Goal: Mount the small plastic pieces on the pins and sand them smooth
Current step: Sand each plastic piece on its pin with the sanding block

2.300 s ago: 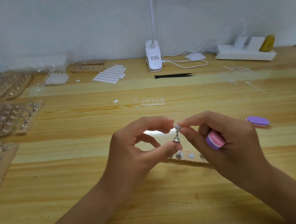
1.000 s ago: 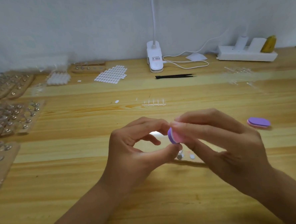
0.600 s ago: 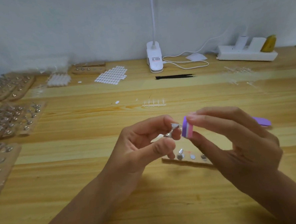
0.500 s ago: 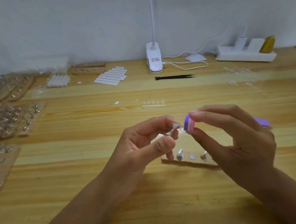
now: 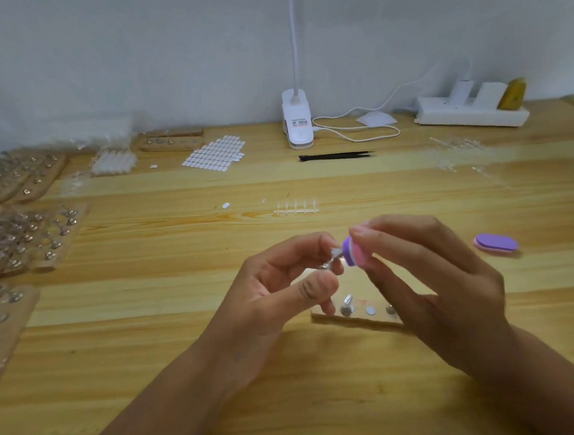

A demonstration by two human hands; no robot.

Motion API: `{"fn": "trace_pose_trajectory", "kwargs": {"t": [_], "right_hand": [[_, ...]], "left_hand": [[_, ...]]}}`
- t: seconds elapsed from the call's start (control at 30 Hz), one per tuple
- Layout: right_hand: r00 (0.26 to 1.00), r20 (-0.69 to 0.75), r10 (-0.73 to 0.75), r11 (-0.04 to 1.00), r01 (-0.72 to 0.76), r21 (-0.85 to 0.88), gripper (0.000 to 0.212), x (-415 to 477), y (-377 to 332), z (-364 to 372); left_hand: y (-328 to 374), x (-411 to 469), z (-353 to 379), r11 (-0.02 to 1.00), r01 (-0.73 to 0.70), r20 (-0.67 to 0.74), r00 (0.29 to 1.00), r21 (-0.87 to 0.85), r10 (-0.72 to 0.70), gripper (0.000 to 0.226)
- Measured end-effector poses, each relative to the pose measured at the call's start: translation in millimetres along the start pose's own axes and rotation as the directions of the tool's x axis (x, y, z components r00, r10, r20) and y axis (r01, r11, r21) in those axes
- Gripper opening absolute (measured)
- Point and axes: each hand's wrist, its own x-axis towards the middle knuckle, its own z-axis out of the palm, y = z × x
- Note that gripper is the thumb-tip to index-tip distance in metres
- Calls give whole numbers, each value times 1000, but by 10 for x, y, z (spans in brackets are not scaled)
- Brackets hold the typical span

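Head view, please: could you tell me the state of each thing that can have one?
Left hand, pinching the pin.
Pin, tilted, lifted off the table.
Right hand, pinching the sanding block.
Sanding block, purple face at the pin's tip.
Spare block, lying flat on the table.
Wooden holder, on the table, second pin standing in it.
Tweezers, lying closed.

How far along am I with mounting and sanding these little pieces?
Looks done: the boards at the left carry many loaded pins; whether they are sanded is unclear. In hand: your left hand pinches one pin while your right hand holds the sanding block against its piece. Left: the pins in the wooden holder, and the clear strip of pieces.
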Motion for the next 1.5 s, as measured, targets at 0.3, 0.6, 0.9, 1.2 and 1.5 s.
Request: {"fn": "trace_pose_trajectory", "kwargs": {"t": [0.3, 0.6, 0.9, 1.2, 1.5], "right_hand": [[999, -8, 34, 999, -34, -29, 29, -3, 29, 38], [999, -24, 33, 999, -33, -36, 26, -23, 45, 41], [922, 178, 345, 872, -385, 303, 24, -12, -90, 15], [922, 156, 355, 920, -374, 117, 10, -26, -78, 70], [973, 88, 212, 976, -216, 39, 8, 18, -65, 33]], "left_hand": [[42, -11, 10, 999, -22, -30, 999, 36, 23, 31], [22, -6, -2, 1000, -23, 5, 1000, -7, 23, 27], [12, 5, 21, 999, -48, -38, 998, 18, 49, 26], [29, -28, 97, 991, -2, -27, 1000, 131, 5, 28], [30, -61, 166, 648, -267, -51, 902, 714, 428, 35]]}}
